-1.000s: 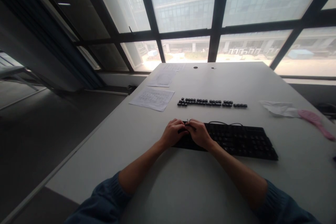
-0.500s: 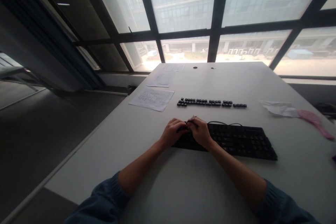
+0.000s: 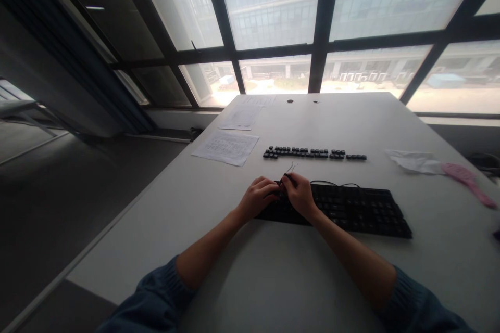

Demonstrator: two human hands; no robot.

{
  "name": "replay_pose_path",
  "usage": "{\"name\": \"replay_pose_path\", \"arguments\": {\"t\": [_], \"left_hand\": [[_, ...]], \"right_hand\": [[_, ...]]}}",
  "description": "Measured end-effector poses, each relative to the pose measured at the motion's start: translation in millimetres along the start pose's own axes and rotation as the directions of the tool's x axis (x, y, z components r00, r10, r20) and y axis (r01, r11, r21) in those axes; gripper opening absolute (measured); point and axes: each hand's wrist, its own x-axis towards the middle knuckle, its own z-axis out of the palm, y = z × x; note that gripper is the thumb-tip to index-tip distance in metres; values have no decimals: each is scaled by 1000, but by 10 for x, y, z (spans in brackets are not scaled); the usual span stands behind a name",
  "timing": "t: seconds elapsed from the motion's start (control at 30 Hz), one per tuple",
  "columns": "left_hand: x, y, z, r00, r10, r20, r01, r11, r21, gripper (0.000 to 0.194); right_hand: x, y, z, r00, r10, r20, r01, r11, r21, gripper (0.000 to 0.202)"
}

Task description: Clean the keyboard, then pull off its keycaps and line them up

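A black keyboard [image 3: 351, 210] lies on the white table under both my hands. My right hand [image 3: 299, 195] is closed around the dark handle of a wire keycap puller [image 3: 291, 167], whose two thin wires stick up past the fingers. Over the keyboard's left end, my left hand [image 3: 258, 197] is curled with its fingertips together, close to the right fingertips. What it pinches, if anything, is hidden. Loose black keycaps [image 3: 299, 152] lie in uneven rows beyond the keyboard.
Sheets of paper with writing [image 3: 226, 148] lie along the table's left side. To the right are a crumpled white cloth or tissue [image 3: 414, 161] and a pink item [image 3: 466, 177]. The keyboard's cable [image 3: 324, 182] loops behind it. Large windows rise past the table's far edge.
The puller's wires now point upward and show clearly above my right hand, where before they were mostly hidden. My right hand has turned slightly; the left has barely shifted.
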Motion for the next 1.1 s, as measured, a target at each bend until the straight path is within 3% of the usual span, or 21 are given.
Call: {"name": "replay_pose_path", "arguments": {"t": [0.13, 0.33, 0.4, 0.57, 0.77, 0.9, 1.1], "left_hand": [[7, 15, 6, 1000, 9, -29, -10, 1000, -14, 14], [98, 37, -104, 970, -212, -117, 183, 959, -215, 14], [186, -33, -156, 962, -231, -143, 197, 955, -221, 15], [546, -451, -102, 947, -238, -216, 236, 971, -35, 22], [993, -833, 184, 986, -101, -131, 125, 973, 193, 14], [1112, -943, 299, 987, -103, -121, 134, 949, 284, 16], [1131, -1122, 354, 987, -135, -88, 156, 943, 294, 17]], "right_hand": [[9, -6, 2, 1000, 17, 0, -17, 1000, 21, 29], [9, -5, -3, 1000, -17, 18, 18, 997, -76, 27], [12, 8, -1, 999, -15, 29, 17, 997, -75, 26], [20, 62, 12, 999, -10, 33, 12, 999, -51, 25], [22, 85, 12, 1000, -2, 25, 4, 998, -68, 25], [26, 73, 18, 999, 10, 31, -8, 997, -71, 24], [24, 72, 16, 998, 36, 44, -33, 996, -77, 23]]}}
